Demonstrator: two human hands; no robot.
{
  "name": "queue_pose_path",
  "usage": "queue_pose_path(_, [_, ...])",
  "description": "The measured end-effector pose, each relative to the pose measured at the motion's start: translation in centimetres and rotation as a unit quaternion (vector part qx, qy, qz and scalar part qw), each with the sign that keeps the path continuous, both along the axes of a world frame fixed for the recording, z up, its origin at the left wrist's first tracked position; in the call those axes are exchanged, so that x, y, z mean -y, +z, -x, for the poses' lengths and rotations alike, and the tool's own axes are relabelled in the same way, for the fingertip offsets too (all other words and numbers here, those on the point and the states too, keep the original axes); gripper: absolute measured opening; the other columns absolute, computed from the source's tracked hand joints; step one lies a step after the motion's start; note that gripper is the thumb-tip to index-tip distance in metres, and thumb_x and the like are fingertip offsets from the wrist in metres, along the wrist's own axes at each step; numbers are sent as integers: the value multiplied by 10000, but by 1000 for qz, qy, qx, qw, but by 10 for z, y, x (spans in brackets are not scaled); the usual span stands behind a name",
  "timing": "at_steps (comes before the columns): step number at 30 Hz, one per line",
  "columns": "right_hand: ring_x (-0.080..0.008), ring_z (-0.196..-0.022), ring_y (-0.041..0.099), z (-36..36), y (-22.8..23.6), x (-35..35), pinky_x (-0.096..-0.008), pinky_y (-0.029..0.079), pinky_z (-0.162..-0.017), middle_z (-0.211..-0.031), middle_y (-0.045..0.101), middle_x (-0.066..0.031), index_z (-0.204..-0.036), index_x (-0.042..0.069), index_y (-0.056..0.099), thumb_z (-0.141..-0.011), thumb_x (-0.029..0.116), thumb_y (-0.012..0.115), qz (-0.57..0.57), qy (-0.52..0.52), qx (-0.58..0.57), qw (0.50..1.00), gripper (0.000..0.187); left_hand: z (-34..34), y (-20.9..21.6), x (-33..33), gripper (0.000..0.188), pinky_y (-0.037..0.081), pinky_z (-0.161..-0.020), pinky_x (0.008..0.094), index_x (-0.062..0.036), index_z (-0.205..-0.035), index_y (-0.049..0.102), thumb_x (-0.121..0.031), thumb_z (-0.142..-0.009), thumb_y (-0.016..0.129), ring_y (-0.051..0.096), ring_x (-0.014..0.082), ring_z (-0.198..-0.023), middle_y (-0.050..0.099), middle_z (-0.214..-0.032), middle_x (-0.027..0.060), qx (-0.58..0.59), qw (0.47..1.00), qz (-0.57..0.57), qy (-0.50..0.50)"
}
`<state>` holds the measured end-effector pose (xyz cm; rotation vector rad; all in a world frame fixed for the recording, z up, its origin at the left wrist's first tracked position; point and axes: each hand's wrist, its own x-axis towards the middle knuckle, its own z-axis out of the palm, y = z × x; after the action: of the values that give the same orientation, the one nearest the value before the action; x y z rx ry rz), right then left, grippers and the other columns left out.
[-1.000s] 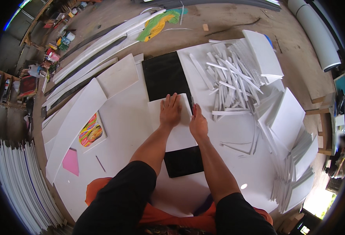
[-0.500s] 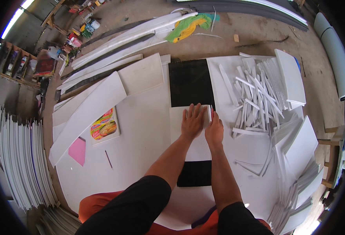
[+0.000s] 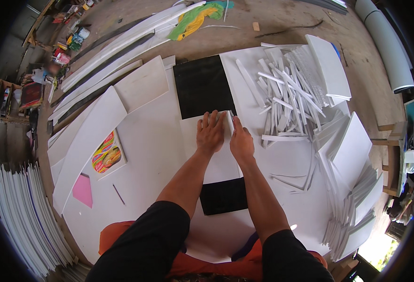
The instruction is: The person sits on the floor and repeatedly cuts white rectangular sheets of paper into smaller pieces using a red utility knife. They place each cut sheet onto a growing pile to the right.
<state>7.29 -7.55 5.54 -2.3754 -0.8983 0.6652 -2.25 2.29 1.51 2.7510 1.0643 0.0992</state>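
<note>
My left hand (image 3: 209, 137) presses flat on a white sheet (image 3: 218, 171), fingers spread, close to the sheet's far edge. Just to its right, my right hand (image 3: 242, 142) is closed around a slim cutting knife (image 3: 232, 113), mostly hidden in the fist. The knife's tip shows at the far right corner of the white sheet. Under that sheet lies a black panel (image 3: 202, 87), which sticks out at the far side and again as a black piece nearer me. All of it rests on a large white board (image 3: 155, 174).
White offcut strips (image 3: 286, 98) pile up to the right, with stacked white sheets (image 3: 352, 145) beyond. At left lie a curved white panel (image 3: 92, 136), a colourful printed box panel (image 3: 107, 155), a pink piece (image 3: 82, 190) and a pencil (image 3: 118, 194). More sheets (image 3: 26, 216) stand at far left.
The whole view has shifted, so the scene sits further left and higher. Both hands keep nearly the same places on the white sheet; the knife tip appears slightly nearer its far edge.
</note>
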Motion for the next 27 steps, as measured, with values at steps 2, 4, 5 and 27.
queue_pose_path(2, [-470,-1011,682,0,2,-1,-550,552,-881,-1125,649,-266,-1551,187,392,-962,48,507,16,9,-5,1000,616,1,1,0,531,216,-1207,474,-272,-1593,334,-270,-1070,421,269,303,-1514,346,-1621,53,-13,1000,17,-1])
queue_pose_path(4, [-467,-1028,679,0,-2,-3,-553,548,-891,-1134,645,-270,-1563,191,381,-962,56,513,29,14,-5,999,629,0,1,-2,534,220,-1202,476,-272,-1591,337,-268,-1065,427,268,307,-1512,347,-1617,55,-4,1000,18,0])
queue_pose_path(5, [-465,-1036,677,0,-3,-5,-554,546,-897,-1138,644,-271,-1568,193,376,-963,61,515,34,16,-5,999,635,0,0,-4,536,230,-1198,483,-267,-1585,352,-273,-1058,446,289,312,-1498,371,-1601,53,-1,1000,7,-1])
queue_pose_path(27, [-479,-1023,668,14,-11,11,-567,537,-857,-1153,663,-262,-1531,151,400,-989,75,540,-80,-40,0,996,565,1,-9,-10,553,202,-1235,599,-233,-1552,382,-349,-1030,523,346,410,-1441,395,-1577,100,51,998,-14,-41])
